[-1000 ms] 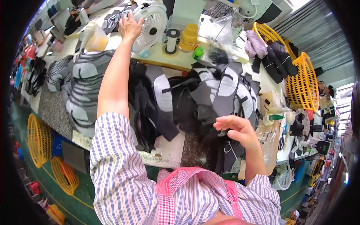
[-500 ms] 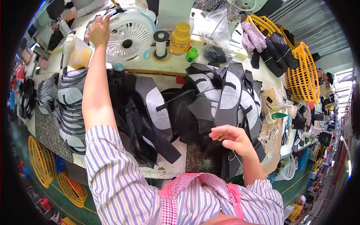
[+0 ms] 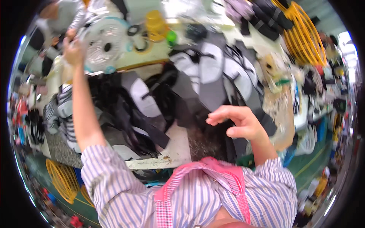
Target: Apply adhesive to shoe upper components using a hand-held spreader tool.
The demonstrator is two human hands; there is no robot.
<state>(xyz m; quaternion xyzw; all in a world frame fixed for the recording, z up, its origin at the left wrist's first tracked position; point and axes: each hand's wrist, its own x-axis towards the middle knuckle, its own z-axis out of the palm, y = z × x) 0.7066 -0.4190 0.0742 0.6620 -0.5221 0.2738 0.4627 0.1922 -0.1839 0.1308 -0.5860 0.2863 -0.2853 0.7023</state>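
1. The left hand (image 3: 74,51) was stretched out to the far left, at the left edge of the round white fan (image 3: 104,43). Its fingers looked partly curled, but blur hid whether they had hold of the rim or anything else.
2. Another person's hand (image 3: 71,33) lay just beyond it, seemingly touching or nearly so; which, I could not tell.
3. The right hand (image 3: 239,119) hung above the near side of the heap of grey and black pieces (image 3: 211,64), fingers curved, thumb well apart, with nothing visible between them.
4. The fan stood at the back of the worktop (image 3: 178,142), left of the yellow container (image 3: 155,26).
5. The step in hand seemed to be a reach to the fan's side, perhaps to adjust it.
6. The next move called, I judged, for a sure contact there, clear of the other person's fingers.
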